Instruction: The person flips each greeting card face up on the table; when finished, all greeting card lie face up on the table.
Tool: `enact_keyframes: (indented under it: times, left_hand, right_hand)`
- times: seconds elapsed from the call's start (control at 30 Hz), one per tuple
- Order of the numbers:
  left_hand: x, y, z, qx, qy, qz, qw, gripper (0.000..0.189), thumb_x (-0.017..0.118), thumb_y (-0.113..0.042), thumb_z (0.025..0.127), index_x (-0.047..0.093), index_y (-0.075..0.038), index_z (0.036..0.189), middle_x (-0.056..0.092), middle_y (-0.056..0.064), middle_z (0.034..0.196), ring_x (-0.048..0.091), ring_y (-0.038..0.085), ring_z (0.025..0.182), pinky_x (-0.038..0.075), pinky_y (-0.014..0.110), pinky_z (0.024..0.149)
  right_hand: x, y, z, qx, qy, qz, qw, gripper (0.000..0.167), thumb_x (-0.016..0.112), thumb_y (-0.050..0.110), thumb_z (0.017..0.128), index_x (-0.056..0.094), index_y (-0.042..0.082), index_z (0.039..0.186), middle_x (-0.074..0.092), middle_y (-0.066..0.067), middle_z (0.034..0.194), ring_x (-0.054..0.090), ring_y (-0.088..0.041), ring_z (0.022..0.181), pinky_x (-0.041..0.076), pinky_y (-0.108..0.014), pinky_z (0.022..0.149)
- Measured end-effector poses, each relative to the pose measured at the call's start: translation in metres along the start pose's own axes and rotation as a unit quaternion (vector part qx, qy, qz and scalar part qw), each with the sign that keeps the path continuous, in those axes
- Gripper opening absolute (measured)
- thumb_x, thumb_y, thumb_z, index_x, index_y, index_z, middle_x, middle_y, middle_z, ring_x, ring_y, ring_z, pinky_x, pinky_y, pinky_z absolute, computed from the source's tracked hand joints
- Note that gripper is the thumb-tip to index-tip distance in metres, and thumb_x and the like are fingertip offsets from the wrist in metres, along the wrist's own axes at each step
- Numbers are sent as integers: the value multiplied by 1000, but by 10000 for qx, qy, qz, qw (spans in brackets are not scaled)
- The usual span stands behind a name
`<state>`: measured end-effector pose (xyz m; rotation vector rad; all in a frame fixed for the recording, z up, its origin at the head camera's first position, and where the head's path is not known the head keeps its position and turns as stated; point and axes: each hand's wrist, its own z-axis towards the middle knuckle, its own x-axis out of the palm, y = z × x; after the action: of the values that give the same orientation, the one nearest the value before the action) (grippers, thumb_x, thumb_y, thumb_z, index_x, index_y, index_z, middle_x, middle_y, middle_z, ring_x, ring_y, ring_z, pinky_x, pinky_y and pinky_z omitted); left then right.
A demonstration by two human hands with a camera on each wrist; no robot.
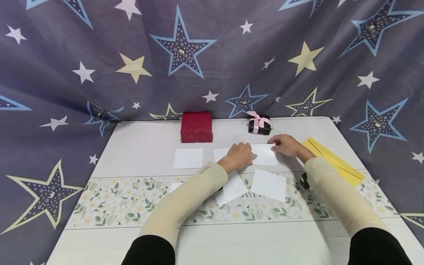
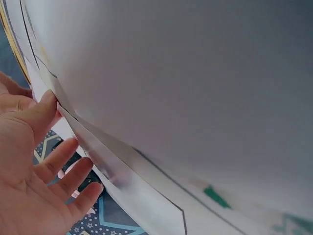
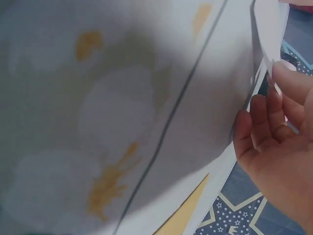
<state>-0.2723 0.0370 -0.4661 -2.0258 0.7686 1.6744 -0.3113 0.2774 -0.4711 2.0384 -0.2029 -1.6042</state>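
One white card (image 1: 265,157) is lying toward the surface's (image 1: 149,147) far side, the right grip (image 1: 285,144) pinching its right edge, the left grip (image 1: 239,156) touching its left end, pinch unclear, seemingly keeping it straight.

The envelope (image 1: 344,166) lies right of the cards (image 1: 269,185), boxes (image 1: 196,127) behind.

The cards (image 1: 266,154) are white, the envelope (image 1: 334,161) yellow, the square box (image 1: 197,127) red. White, cream and blue stars (image 1: 306,59) pattern the purplish-grey cloth (image 1: 233,64).
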Motion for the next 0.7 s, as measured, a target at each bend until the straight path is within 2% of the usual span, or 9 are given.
enact_keyframes:
  times: [0.17, 0.27, 0.33, 0.43, 0.53, 0.6, 0.7]
  left_hand:
    - [0, 1, -1, 3, -134, 81, 9999, 44, 59, -46, 101, 56, -42, 144, 45, 6, 155, 51, 27, 134, 45, 44, 110]
    - [-5, 4, -2, -62, -454, -140, 9989, 48, 64, -43, 99, 56, -37, 146, 39, 8, 159, 52, 30, 135, 46, 44, 109]
    - [-10, 6, -1, -243, -759, -467, 9957, 55, 66, -41, 98, 52, -30, 150, 39, 8, 159, 54, 28, 133, 47, 42, 107]
    - [-16, 10, 3, -540, -1200, -852, 9876, 64, 66, -37, 99, 43, -20, 155, 43, 7, 155, 57, 25, 129, 50, 38, 105]
    - [-20, 14, 5, -800, -1423, -1197, 9793, 66, 66, -33, 100, 39, -15, 157, 50, 7, 150, 59, 24, 129, 50, 37, 105]
    - [-21, 16, 6, -845, -1481, -1356, 9760, 64, 66, -31, 100, 40, -14, 156, 58, 6, 144, 61, 23, 127, 51, 37, 104]
    - [-20, 17, 6, -707, -1502, -1580, 9734, 54, 65, -28, 101, 49, -15, 151, 68, 3, 133, 66, 19, 120, 54, 35, 99]
  right_hand:
    - [-3, 2, -2, -135, -191, -37, 9997, 23, 67, 9, 96, 73, 3, 117, 69, -12, 99, 56, -23, 88, 42, -35, 80]
    - [-7, 3, -5, -237, -482, 5, 9986, 22, 69, 8, 95, 73, 3, 116, 69, -14, 100, 57, -25, 89, 43, -37, 80]
    - [-12, 4, -8, -323, -716, 49, 9969, 21, 70, 8, 94, 74, 3, 114, 70, -14, 99, 59, -26, 91, 45, -37, 80]
    - [-20, 5, -14, -438, -1050, 119, 9934, 19, 71, 8, 93, 75, 3, 111, 70, -13, 96, 61, -26, 91, 45, -37, 79]
    - [-25, 6, -20, -597, -1278, 133, 9899, 17, 72, 8, 92, 76, 5, 108, 69, -11, 92, 61, -25, 88, 46, -35, 77]
    - [-26, 6, -24, -792, -1421, 61, 9867, 14, 74, 8, 92, 77, 5, 105, 69, -9, 88, 61, -22, 84, 48, -33, 74]
    - [-25, 7, -31, -1160, -1699, -72, 9786, 11, 77, 7, 89, 79, 6, 100, 69, -7, 84, 61, -18, 76, 49, -28, 68]
